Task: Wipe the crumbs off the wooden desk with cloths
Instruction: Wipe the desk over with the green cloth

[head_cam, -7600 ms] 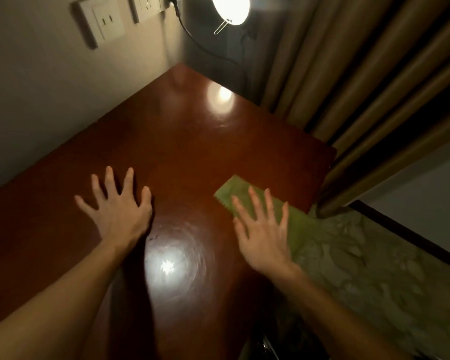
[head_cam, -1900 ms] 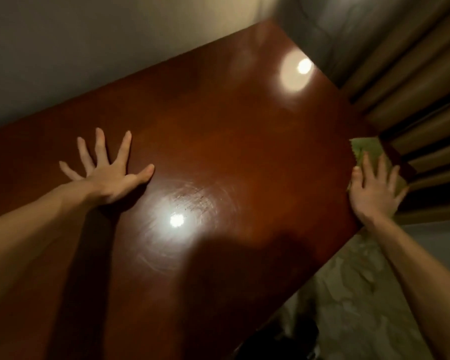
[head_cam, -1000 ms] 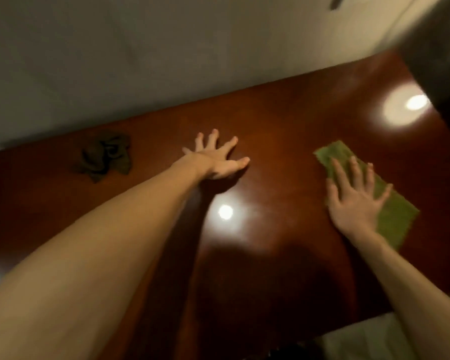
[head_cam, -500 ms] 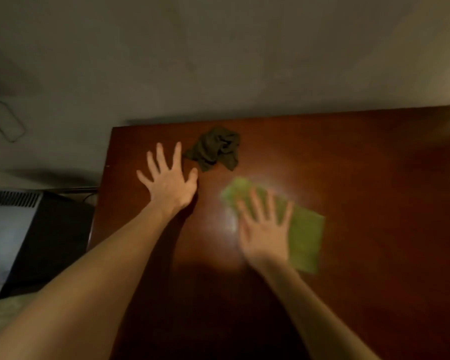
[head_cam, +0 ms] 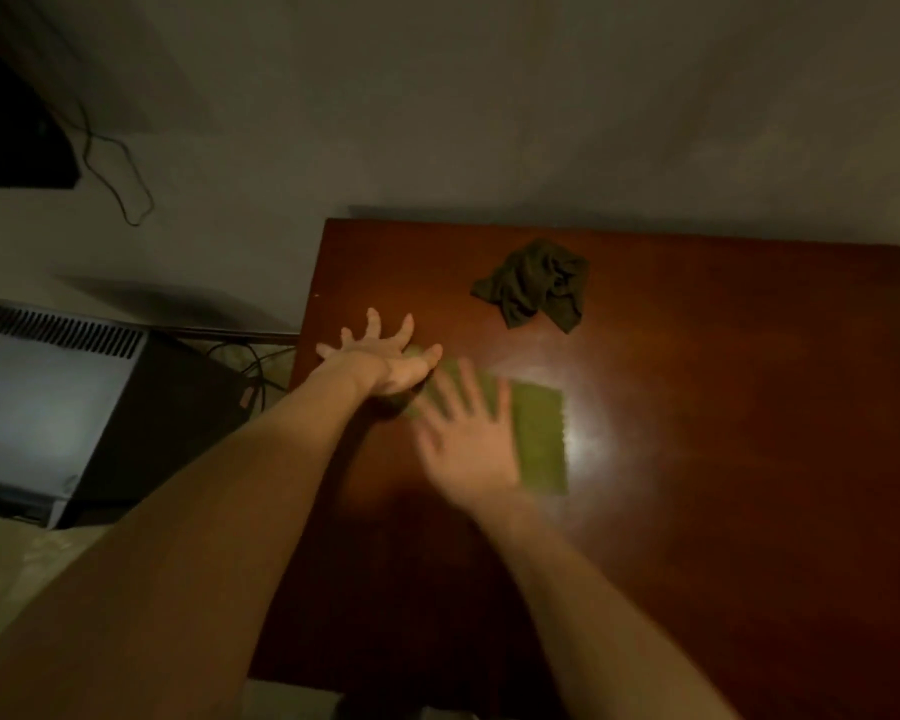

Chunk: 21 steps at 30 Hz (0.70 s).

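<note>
While the right hand [head_cam: 468,439] is being rendered with blur in the head view, it is being held flat, fingers straight and spread, on top of the light green cloth [head_cam: 539,439]. The cloth is being pressed against the wooden desk [head_cam: 723,459] near its left edge. Nothing is being gripped. The cloth is being driven by palm pressure alone, which is judged to be a wiping stroke in progress.

The left hand [head_cam: 380,363] is being laid open on the wood at the cloth's left end, fingers splayed and holding nothing. Whether its thumb is touching the cloth cannot be told. This placement is being read as a brace for the reaching body, not as part of the wipe.

A darker cloth [head_cam: 533,288] is lying crumpled toward the far edge, apart from both hands and not being used. No crumbs are being resolved in the dim light, so progress cannot be graded. Beyond the left edge, a vented box-shaped appliance [head_cam: 58,407] is standing lower down, and a cable [head_cam: 120,168] is hanging against the wall.
</note>
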{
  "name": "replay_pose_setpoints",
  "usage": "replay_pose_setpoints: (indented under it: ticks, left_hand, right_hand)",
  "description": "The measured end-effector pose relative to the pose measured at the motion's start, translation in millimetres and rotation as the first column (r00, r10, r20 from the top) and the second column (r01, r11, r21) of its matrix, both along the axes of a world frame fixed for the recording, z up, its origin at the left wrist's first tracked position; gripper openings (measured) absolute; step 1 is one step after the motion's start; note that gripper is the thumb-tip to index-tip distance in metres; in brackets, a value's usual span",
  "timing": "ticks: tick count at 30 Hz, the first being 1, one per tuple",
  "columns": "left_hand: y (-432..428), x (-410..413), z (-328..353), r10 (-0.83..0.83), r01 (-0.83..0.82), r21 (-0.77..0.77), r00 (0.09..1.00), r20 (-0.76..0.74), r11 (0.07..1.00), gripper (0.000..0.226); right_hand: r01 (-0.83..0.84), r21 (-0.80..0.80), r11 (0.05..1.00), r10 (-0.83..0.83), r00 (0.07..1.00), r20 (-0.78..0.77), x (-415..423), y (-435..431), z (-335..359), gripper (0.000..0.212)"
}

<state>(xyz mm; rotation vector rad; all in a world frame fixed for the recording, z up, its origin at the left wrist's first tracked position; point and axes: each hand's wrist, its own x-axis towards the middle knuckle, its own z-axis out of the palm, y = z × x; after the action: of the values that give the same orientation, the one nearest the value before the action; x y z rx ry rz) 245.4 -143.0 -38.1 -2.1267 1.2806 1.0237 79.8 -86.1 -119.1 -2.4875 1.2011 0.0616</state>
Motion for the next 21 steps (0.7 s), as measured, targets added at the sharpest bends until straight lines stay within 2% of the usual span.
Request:
replay_pose_setpoints:
  ticks: [5,7,9,11,14,16,18,21]
  left_hand:
    - [5,5,3,-0.032,0.033,0.021,0.998,-0.05,0.999,0.085]
    - [7,6,0,-0.038,0.038,0.002,0.998,-0.053,0.999,0.087]
    - [9,7,-3,-0.052,0.051,-0.011,0.997,-0.049,0.999,0.087]
    - [9,9,-4,-0.064,0.063,-0.02,0.996,-0.055,0.998,0.088]
    - [10,14,-5,-0.071,0.068,-0.034,0.995,-0.075,0.997,0.09]
    - [14,19,-7,-0.088,0.084,-0.04,0.992,-0.091,0.996,0.09]
    - [21,23,-13,-0.119,0.114,-0.056,0.99,-0.082,0.992,0.088]
    - [31,20,-14,-0.153,0.152,-0.055,0.988,-0.014,0.987,0.088]
  right_hand:
    - [0.298,-0.113,0.948,-0.311,0.943,-0.12,-140,-35,-5,0.055]
    - [0.398,-0.136,0.907,-0.416,0.899,-0.137,-163,-18,-4,0.055]
    - [0.461,-0.135,0.877,-0.478,0.866,-0.146,-147,10,-7,0.057]
    - [0.408,-0.102,0.907,-0.419,0.898,-0.134,-103,48,-10,0.06]
    - [0.169,-0.015,0.986,-0.169,0.985,-0.025,-11,114,-7,0.057]
    - [0.034,0.016,0.999,-0.035,0.999,0.033,38,151,-3,0.052]
    - [0.005,0.014,1.0,-0.006,0.997,0.076,53,163,-2,0.05]
    - [0.03,-0.053,0.998,-0.024,0.994,0.107,16,148,-8,0.049]
